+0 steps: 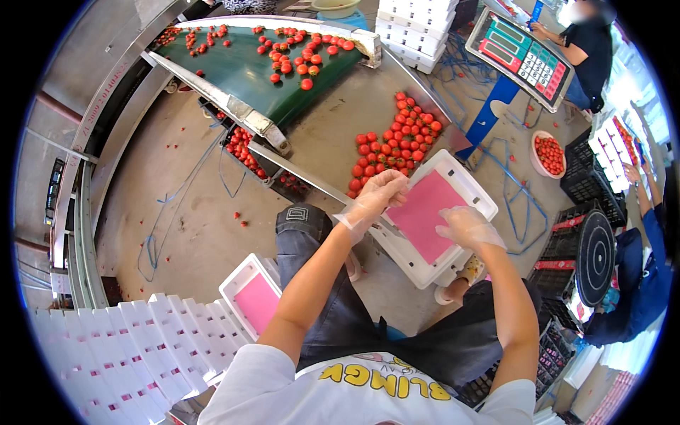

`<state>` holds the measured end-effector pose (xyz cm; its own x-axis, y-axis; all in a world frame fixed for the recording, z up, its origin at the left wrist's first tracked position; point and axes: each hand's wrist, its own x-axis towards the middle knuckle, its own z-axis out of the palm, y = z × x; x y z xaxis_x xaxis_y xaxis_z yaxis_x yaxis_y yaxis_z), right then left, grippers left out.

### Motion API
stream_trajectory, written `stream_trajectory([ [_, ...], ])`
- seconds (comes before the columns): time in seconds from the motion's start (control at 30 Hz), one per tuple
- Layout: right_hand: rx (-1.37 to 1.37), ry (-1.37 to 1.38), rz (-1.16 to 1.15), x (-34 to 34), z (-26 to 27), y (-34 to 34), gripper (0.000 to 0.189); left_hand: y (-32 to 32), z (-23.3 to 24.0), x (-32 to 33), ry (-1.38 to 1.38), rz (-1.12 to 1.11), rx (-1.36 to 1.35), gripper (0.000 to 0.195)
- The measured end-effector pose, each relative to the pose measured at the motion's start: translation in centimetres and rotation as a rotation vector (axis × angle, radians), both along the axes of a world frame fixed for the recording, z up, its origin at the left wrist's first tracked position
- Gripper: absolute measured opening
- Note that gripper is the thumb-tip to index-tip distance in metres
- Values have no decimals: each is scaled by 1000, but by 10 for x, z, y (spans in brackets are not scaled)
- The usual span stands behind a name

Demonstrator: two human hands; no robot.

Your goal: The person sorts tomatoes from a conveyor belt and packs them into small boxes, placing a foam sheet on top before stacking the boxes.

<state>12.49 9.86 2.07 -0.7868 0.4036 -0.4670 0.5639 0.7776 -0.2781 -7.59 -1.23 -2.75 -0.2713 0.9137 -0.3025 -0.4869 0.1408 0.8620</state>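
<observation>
My left hand [383, 192], in a clear plastic glove, hovers at the left rim of a white foam box [482, 194]. Its fingers are curled, and whether anything is inside them is hidden. A pink sheet [425, 215] lines the bottom of the box, with no tomatoes visible on it. Over the right part of this sheet is my right hand [467, 226], also gloved, thumb and fingers slightly apart with nothing seen between them. Red cherry tomatoes [398, 141] lie gathered on a metal tray [324, 127] just beyond my left hand.
A green conveyor belt [239, 64] carries more tomatoes above the tray. Crates of tomatoes [244, 151] stand below it. Foam boxes [133, 350] are stacked at lower left. A scale display [520, 56] rises at upper right, near a tomato basin [548, 154]. Two people work at the right.
</observation>
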Motion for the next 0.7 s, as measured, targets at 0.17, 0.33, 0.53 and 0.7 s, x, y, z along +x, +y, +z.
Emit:
stream_trajectory([
  [0.17,38,49,1,5,-7,0,35,3,1,2,-24,-19,-8,16],
  [0.33,49,8,44,3,-9,4,38,9,-7,4,252,-198,107,21],
  [0.53,116,318,-45,-20,9,4,24,58,13,18,962,-345,108,39],
  [0.7,225,529,-47,-29,-5,-4,17,72,-18,28,821,-377,201,39],
])
